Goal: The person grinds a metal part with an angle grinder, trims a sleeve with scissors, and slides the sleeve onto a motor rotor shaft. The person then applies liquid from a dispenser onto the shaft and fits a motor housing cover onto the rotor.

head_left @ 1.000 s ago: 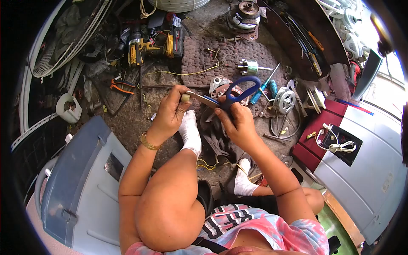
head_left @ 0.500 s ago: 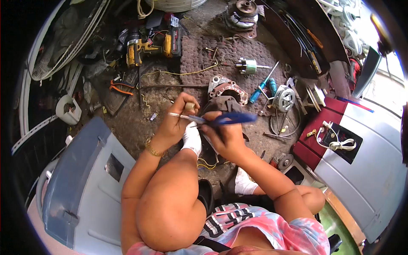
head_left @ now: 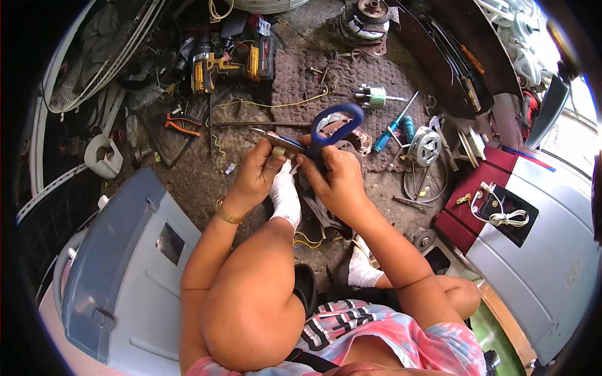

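Note:
Blue-handled scissors (head_left: 338, 122) are gripped in my right hand (head_left: 337, 178), their blades pointing left. Between the thumb and fingers of my left hand (head_left: 254, 175) is a small pale cylindrical piece (head_left: 279, 151), and the scissor blades lie against it. Both hands are close together above my socked foot. Just beyond them, partly hidden by the scissors, a metal motor housing (head_left: 356, 138) rests on the floor. A dark cloth (head_left: 323, 210) lies below my right hand.
A yellow drill (head_left: 213, 67) lies at the upper left, with orange-handled pliers (head_left: 183, 123) nearer. On the woven mat (head_left: 295, 75) sits a rotor (head_left: 374, 96). A teal screwdriver (head_left: 384, 139) and a metal pulley (head_left: 425, 146) are to the right. Large grey panels (head_left: 533, 232) flank me.
The scissors turned from a blurred, edge-on position so that the handle loops show upright. Both hands shifted slightly, and the left still pinches the pale piece.

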A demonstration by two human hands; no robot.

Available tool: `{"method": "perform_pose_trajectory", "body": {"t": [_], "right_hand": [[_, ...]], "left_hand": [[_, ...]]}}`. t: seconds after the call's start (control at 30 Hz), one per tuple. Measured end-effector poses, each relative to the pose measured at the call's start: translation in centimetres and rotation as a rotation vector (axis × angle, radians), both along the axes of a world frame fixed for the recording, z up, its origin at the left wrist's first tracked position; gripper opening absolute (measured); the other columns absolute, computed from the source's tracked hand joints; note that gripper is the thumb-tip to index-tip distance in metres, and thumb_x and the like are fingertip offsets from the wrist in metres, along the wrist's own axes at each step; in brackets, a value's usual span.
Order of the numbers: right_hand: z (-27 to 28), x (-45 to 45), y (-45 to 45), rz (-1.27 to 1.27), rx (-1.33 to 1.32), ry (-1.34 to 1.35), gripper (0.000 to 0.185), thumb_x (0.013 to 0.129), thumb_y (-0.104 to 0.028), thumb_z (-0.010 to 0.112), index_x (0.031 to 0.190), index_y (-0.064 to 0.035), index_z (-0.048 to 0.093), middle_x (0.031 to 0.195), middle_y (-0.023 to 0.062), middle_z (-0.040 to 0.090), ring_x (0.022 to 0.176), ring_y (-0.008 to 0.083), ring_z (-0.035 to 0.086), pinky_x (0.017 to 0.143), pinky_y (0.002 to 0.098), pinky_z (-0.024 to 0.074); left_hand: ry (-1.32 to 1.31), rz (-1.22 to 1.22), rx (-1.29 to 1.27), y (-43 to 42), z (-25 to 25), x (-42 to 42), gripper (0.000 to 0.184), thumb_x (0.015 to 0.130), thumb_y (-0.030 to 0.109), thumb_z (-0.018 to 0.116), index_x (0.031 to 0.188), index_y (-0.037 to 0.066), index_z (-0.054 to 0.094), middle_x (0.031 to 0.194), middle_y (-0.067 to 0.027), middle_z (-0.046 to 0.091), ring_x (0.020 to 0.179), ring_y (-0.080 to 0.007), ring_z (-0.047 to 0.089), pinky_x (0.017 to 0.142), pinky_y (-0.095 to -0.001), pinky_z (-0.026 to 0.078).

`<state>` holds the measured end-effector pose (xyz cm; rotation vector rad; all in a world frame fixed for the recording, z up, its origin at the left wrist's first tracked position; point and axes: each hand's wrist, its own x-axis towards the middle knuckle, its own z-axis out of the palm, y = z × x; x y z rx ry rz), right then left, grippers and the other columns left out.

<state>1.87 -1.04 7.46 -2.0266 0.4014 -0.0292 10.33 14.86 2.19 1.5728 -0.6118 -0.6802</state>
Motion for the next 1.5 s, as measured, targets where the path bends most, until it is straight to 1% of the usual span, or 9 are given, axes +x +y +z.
{"method": "perform_pose_trajectory", "body": {"t": [0.1, 0.3, 0.37, 0.63, 0.83, 0.97, 1.0, 1.2, 1.5], "right_hand": [[-0.4, -0.7, 0.5, 0.005, -0.026, -0.060, 0.024, 0.082, -0.006, 0.067, 0.104, 0.0017, 0.060, 0.074, 0.0165, 0.063, 0.063, 0.0245, 0.063, 0.060, 0.0313, 0.0474], [-0.9, -0.2, 1.0, -0.193, 0.185, -0.140, 0.019, 0.084, -0.002, 0.063, 0.102, 0.0017, 0.059, 0.070, 0.0078, 0.062, 0.062, 0.0104, 0.058, 0.057, 0.0273, 0.0456], [-0.2, -0.2, 0.6, -0.063, 0.020, -0.023, 0.022, 0.081, -0.009, 0.066, 0.103, -0.0066, 0.061, 0.073, 0.0158, 0.063, 0.065, 0.0340, 0.063, 0.055, 0.0371, 0.0486], [0.1, -0.8, 1.8, 0.000, -0.136, -0.207, 0.032, 0.071, -0.010, 0.067, 0.103, -0.0101, 0.060, 0.092, 0.0077, 0.066, 0.080, 0.0284, 0.064, 0.063, 0.0372, 0.0516], [0.2, -1.4, 2.3, 0.005, 0.095, -0.150, 0.026, 0.075, -0.007, 0.067, 0.100, -0.0061, 0.058, 0.092, 0.0135, 0.065, 0.079, 0.0318, 0.064, 0.065, 0.0359, 0.0508], [-1.6, -1.7, 1.1, -0.277, 0.388, -0.135, 0.021, 0.078, 0.001, 0.067, 0.096, -0.0008, 0.057, 0.079, 0.0124, 0.059, 0.068, 0.0228, 0.060, 0.062, 0.0324, 0.0465], [-1.4, -1.6, 0.0, -0.134, 0.205, -0.121, 0.011, 0.084, 0.004, 0.059, 0.095, 0.0001, 0.057, 0.090, 0.0076, 0.064, 0.081, 0.0129, 0.060, 0.071, 0.0269, 0.0474], [-0.7, -1.2, -0.5, -0.077, 0.061, -0.169, 0.021, 0.080, -0.004, 0.066, 0.100, -0.0028, 0.061, 0.088, 0.0129, 0.065, 0.076, 0.0301, 0.065, 0.066, 0.0337, 0.0510], [-0.5, -1.1, 0.6, 0.004, -0.021, -0.117, 0.029, 0.073, -0.004, 0.065, 0.102, -0.0085, 0.063, 0.091, 0.0104, 0.062, 0.075, 0.0336, 0.062, 0.063, 0.0397, 0.0504]], "left_hand": [[-0.037, 0.049, 0.039, -0.1, -0.7, 0.0, 0.040, 0.095, 0.043, 0.050, 0.105, 0.004, 0.050, 0.075, 0.0045, 0.046, 0.063, -0.0029, 0.039, 0.053, -0.0191, 0.034], [0.063, 0.067, -0.028, -0.1, -0.1, -0.4, 0.041, 0.093, 0.047, 0.050, 0.095, 0.006, 0.047, 0.074, 0.0037, 0.044, 0.062, -0.0028, 0.039, 0.051, -0.0183, 0.032], [0.124, 0.086, -0.053, -0.1, -0.2, -0.4, 0.042, 0.092, 0.049, 0.050, 0.094, 0.007, 0.047, 0.076, 0.0031, 0.045, 0.062, -0.0030, 0.040, 0.052, -0.0184, 0.032], [-0.070, 0.226, -0.048, -0.7, 0.0, -1.3, 0.047, 0.090, 0.054, 0.050, 0.086, 0.008, 0.046, 0.075, 0.0007, 0.045, 0.065, -0.0067, 0.039, 0.057, -0.0221, 0.034], [0.096, 0.212, -0.208, -0.8, -0.1, -1.9, 0.042, 0.092, 0.048, 0.051, 0.085, 0.007, 0.046, 0.070, 0.0021, 0.043, 0.061, -0.0033, 0.037, 0.051, -0.0199, 0.030], [0.799, 0.200, -0.395, -0.6, 0.6, -1.1, 0.053, 0.089, 0.065, 0.037, 0.076, 0.014, 0.038, 0.069, 0.0021, 0.035, 0.059, -0.0057, 0.032, 0.045, -0.0176, 0.023], [0.828, 0.208, -0.379, -0.9, 0.8, -1.2, 0.053, 0.089, 0.065, 0.035, 0.075, 0.014, 0.037, 0.067, 0.0023, 0.030, 0.058, -0.0069, 0.028, 0.044, -0.0178, 0.022], [0.926, 0.198, -0.383, -0.9, 0.5, -1.1, 0.054, 0.089, 0.065, 0.034, 0.074, 0.013, 0.037, 0.068, 0.0025, 0.031, 0.059, -0.0068, 0.029, 0.044, -0.0176, 0.024], [0.974, 0.311, -0.357, -1.1, 1.1, -1.5, 0.050, 0.091, 0.062, 0.036, 0.076, 0.014, 0.037, 0.073, 0.0022, 0.032, 0.064, -0.0074, 0.033, 0.048, -0.0187, 0.028]]}}
